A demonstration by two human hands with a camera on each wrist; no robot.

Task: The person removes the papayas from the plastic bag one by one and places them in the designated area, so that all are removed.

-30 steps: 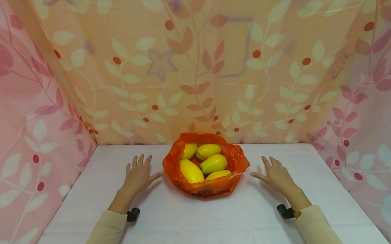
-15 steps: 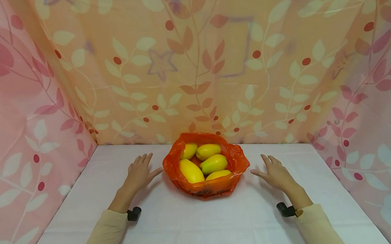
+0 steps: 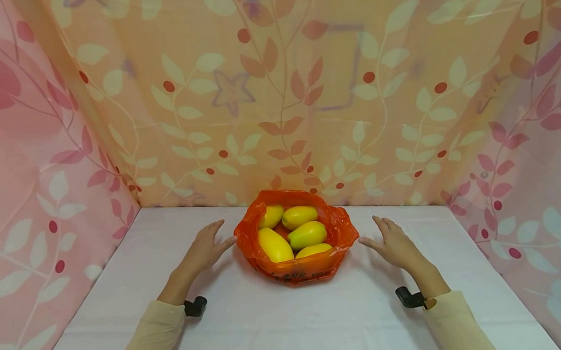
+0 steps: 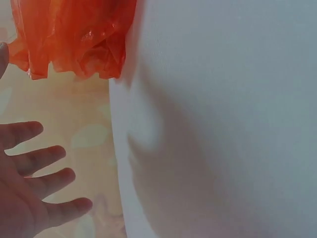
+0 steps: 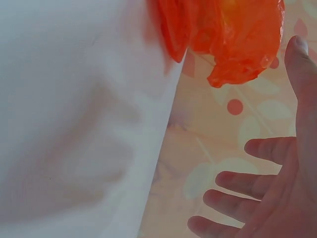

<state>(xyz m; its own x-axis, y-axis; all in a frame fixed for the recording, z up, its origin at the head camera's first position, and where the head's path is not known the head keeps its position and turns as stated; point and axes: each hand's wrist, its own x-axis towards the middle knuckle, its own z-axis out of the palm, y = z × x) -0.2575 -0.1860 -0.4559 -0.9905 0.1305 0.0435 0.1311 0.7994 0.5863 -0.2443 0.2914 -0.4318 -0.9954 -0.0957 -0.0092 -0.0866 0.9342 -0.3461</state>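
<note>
Beige cloth covers the arm at left, a left sleeve [image 3: 150,330] that ends at a black wrist device [image 3: 195,307]; beyond it, the left hand [image 3: 205,248] is turned more edge-on than a second ago, its fingers looking closer together from above and its thumb nearer the bag. Those fingers are straight and hold nothing; whether the thumb brushes the plastic, I can't tell. Next comes the orange plastic bag [image 3: 304,271], mouth up, toward the far side of the white tabletop [image 3: 288,322], unmoved in that second, with five yellow fruits [image 3: 274,245] in view inside. At its right, the right hand [image 3: 396,245] is shifted slightly farther away from me, fingers extended and apart, nothing gripped, the thumb tip at or just beside the bag's edge. The right sleeve [image 3: 459,319] lies nearest on that side. To my eye, the change is one of approach alone: both hands now flank the bag closely, while bag and fruits sit undisturbed.
</note>
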